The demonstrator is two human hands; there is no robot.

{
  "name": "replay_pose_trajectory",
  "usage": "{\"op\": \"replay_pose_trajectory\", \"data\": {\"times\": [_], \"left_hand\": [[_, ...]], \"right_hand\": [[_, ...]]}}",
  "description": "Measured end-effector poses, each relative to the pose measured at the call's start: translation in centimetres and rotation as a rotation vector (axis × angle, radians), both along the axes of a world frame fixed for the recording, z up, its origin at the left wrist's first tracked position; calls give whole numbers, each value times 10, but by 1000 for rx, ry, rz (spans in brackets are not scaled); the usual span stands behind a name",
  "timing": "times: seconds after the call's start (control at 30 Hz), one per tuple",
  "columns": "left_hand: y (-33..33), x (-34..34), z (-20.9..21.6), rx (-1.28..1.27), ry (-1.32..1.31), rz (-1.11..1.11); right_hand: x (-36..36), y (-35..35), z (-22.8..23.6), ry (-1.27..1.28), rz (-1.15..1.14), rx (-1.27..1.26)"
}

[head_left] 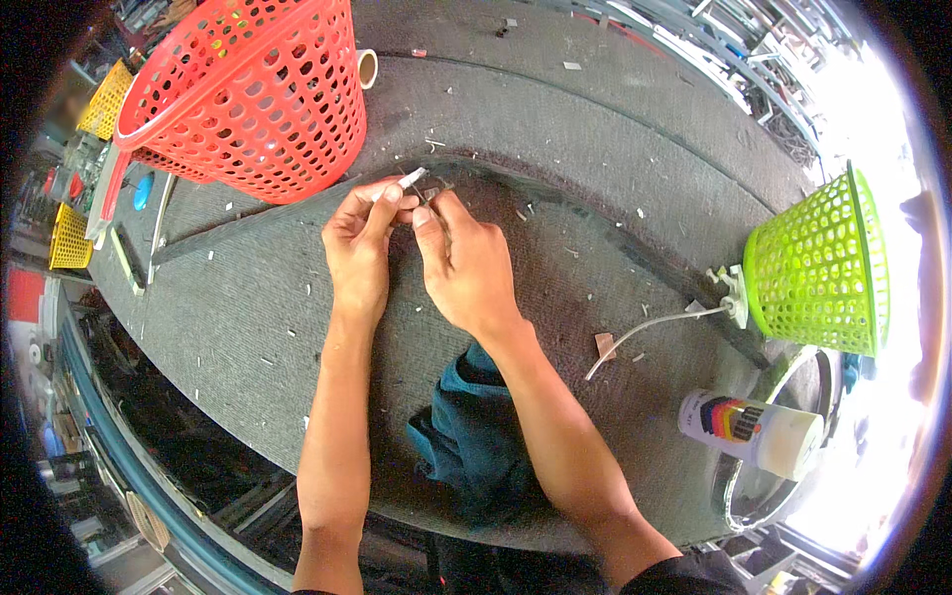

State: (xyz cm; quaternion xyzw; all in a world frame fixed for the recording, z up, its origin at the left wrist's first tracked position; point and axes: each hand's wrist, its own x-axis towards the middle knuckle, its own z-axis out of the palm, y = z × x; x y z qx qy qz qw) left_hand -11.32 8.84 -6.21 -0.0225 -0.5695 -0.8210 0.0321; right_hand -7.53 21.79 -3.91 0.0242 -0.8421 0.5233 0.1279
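Note:
My left hand (359, 238) is closed, with thumb and finger pinching a small white cylindrical piece (413, 178) that points up and right. Close beside it, my right hand (464, 260) is also closed in a pinch. A thin dark bit shows at its fingertips against the white piece; what it is I cannot make out. Both hands are above the grey carpeted table (268, 288), fingertips almost touching. Beneath my right forearm lies a crumpled dark teal cloth (466, 421).
A red perforated basket (268, 119) stands at far left, beside a tape roll (368, 69). On the right are a green basket (818, 263), a white curved tube (654, 322) and a tipped white bottle (749, 431). Small scraps litter the carpet. Metal profiles (734, 69) lie far right.

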Motion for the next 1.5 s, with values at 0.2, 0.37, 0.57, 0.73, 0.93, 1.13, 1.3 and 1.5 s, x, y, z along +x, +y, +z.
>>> {"op": "replay_pose_trajectory", "data": {"times": [0.2,0.37,0.57,0.73,0.93,1.13,1.3,1.5], "left_hand": [[-7,-2,-8,156,10,-71],[-10,-2,-7,153,-2,-84],[-10,-1,-4,154,-18,-120],[-10,-2,-5,142,-36,-107],[-7,-1,-2,93,-14,-108],[-13,-3,3,267,-94,-233],[-16,-4,2,275,-70,-295],[-16,-5,1,174,-55,-273]], "right_hand": [[-1,0,-5,17,-4,58],[-3,1,-6,13,57,42],[-3,-1,-5,35,69,60],[-4,-2,-6,52,68,62],[-4,-2,-5,31,88,32],[-3,-4,-7,7,65,73],[-4,-5,-9,29,58,104],[-4,-6,-10,10,45,78]]}}
